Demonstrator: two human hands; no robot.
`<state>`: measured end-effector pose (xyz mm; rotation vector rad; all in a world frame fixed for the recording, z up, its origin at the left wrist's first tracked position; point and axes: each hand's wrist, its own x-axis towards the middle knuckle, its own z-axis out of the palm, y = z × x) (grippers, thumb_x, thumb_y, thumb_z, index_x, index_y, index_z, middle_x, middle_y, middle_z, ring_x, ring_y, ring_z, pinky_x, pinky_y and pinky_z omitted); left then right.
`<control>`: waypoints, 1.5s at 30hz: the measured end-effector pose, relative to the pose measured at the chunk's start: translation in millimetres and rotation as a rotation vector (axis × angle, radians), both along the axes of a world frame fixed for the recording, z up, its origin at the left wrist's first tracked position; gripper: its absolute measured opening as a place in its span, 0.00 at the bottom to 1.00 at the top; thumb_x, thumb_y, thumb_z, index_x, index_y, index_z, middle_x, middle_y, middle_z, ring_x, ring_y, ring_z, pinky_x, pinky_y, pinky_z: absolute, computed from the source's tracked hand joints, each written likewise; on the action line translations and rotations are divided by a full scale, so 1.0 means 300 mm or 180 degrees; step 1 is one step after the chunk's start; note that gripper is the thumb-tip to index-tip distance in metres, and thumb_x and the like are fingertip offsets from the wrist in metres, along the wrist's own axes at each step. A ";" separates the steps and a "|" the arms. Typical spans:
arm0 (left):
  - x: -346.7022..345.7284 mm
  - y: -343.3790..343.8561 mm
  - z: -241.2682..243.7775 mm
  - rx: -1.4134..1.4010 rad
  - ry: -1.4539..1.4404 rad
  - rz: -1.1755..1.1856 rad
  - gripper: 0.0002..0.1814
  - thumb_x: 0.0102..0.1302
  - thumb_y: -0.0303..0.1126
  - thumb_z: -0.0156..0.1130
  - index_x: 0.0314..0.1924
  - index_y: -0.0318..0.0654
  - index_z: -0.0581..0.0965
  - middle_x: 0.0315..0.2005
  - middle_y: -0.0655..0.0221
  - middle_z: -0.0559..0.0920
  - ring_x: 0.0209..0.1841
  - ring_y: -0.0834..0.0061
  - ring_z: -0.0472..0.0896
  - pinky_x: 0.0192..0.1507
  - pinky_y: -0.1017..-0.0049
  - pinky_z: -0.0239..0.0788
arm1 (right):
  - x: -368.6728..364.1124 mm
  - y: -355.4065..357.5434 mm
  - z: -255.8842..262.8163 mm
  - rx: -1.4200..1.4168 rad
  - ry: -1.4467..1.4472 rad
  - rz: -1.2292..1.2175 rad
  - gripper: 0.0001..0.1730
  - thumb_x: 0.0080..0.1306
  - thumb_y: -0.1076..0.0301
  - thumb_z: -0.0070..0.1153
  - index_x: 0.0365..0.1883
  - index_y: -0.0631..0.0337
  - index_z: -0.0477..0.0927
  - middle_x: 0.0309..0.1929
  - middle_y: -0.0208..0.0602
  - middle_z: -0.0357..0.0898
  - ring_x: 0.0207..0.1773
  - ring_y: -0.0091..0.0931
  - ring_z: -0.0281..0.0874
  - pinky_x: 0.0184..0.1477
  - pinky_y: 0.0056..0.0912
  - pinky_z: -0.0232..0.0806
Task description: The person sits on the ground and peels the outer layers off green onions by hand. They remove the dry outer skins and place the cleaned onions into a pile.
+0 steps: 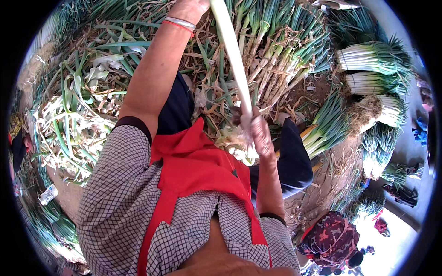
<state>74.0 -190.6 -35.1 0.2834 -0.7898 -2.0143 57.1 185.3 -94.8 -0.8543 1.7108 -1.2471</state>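
A long scallion stalk (233,55), white and peeled, slants from the top edge down towards my lap. My left hand (191,8), with a silver bangle and a red cord at its wrist, is at its upper part by the picture's edge; its fingers are partly cut off. Around the stalk's lower, root end my right hand (257,129) is closed, slightly blurred. Just right of the stalk lies a pile of unpeeled scallions (276,65) with dry brown leaves. Stripped leaves and skins (221,91) lie beneath the stalk, between my legs.
A large heap of peelings (72,127) lies to the left. Tied bundles of clean scallions (366,57) are stacked at the right, near loose green scallions (323,127) by my knee. A person in patterned clothing (331,238) is at the lower right.
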 end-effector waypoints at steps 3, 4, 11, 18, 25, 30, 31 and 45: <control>0.047 0.072 0.083 -0.0181 0.0041 -0.0157 0.18 0.68 0.48 0.53 0.38 0.39 0.70 0.23 0.70 0.73 0.25 0.76 0.76 0.25 0.79 0.74 | 0.057 0.026 0.010 0.0165 -0.0775 -0.0012 0.31 0.67 0.50 0.52 0.58 0.67 0.66 0.28 0.30 0.73 0.29 0.18 0.71 0.34 0.21 0.66; 0.021 0.172 0.126 0.0044 -0.0367 -0.0090 0.19 0.68 0.49 0.52 0.39 0.39 0.68 0.23 0.69 0.73 0.26 0.76 0.76 0.26 0.78 0.75 | 0.028 0.037 -0.019 0.0095 -0.0182 -0.0094 0.29 0.67 0.53 0.52 0.57 0.66 0.67 0.25 0.30 0.72 0.23 0.17 0.69 0.29 0.20 0.65; -0.106 0.169 -0.057 0.0381 -0.0838 -0.0115 0.08 0.67 0.36 0.56 0.35 0.42 0.68 0.20 0.74 0.68 0.15 0.79 0.66 0.15 0.79 0.59 | 0.117 -0.122 0.037 -0.0412 -0.0930 -0.0043 0.26 0.67 0.49 0.51 0.54 0.60 0.68 0.26 0.27 0.69 0.22 0.16 0.67 0.20 0.15 0.61; -0.206 -0.033 -0.313 0.0568 -0.1396 0.0232 0.13 0.65 0.41 0.58 0.43 0.43 0.73 0.26 0.67 0.74 0.23 0.69 0.74 0.24 0.70 0.72 | 0.236 0.221 0.125 0.0108 -0.0232 -0.0516 0.17 0.72 0.63 0.41 0.53 0.65 0.68 0.27 0.27 0.68 0.23 0.16 0.61 0.22 0.17 0.54; -0.214 -0.094 -0.340 0.0642 -0.1763 0.0496 0.16 0.65 0.41 0.58 0.47 0.40 0.71 0.28 0.62 0.76 0.27 0.63 0.78 0.30 0.65 0.75 | 0.270 0.537 0.153 0.0753 -0.1979 -0.1344 0.16 0.70 0.67 0.39 0.51 0.68 0.71 0.25 0.29 0.71 0.20 0.16 0.61 0.23 0.17 0.55; -0.174 0.046 -0.315 0.0272 -0.0995 0.0176 0.17 0.64 0.36 0.61 0.42 0.37 0.64 0.27 0.64 0.73 0.23 0.70 0.75 0.21 0.70 0.73 | 0.061 0.322 0.054 0.0617 0.2418 -0.0825 0.20 0.64 0.64 0.51 0.51 0.66 0.73 0.46 0.53 0.74 0.45 0.43 0.74 0.47 0.39 0.67; -0.182 0.126 -0.245 0.0422 -0.1185 0.0142 0.16 0.64 0.34 0.60 0.41 0.37 0.63 0.25 0.65 0.72 0.19 0.74 0.72 0.17 0.71 0.71 | 0.028 0.225 0.053 0.0034 0.2151 -0.0784 0.23 0.65 0.61 0.52 0.53 0.67 0.71 0.47 0.51 0.75 0.49 0.41 0.74 0.51 0.38 0.66; -0.224 0.346 -0.260 0.0074 -0.1379 -0.0853 0.06 0.65 0.30 0.59 0.35 0.38 0.72 0.22 0.75 0.71 0.18 0.87 0.67 0.15 0.84 0.60 | 0.214 0.060 -0.024 0.0191 -0.2188 -0.0944 0.20 0.71 0.55 0.47 0.52 0.61 0.70 0.25 0.25 0.67 0.19 0.14 0.57 0.20 0.16 0.51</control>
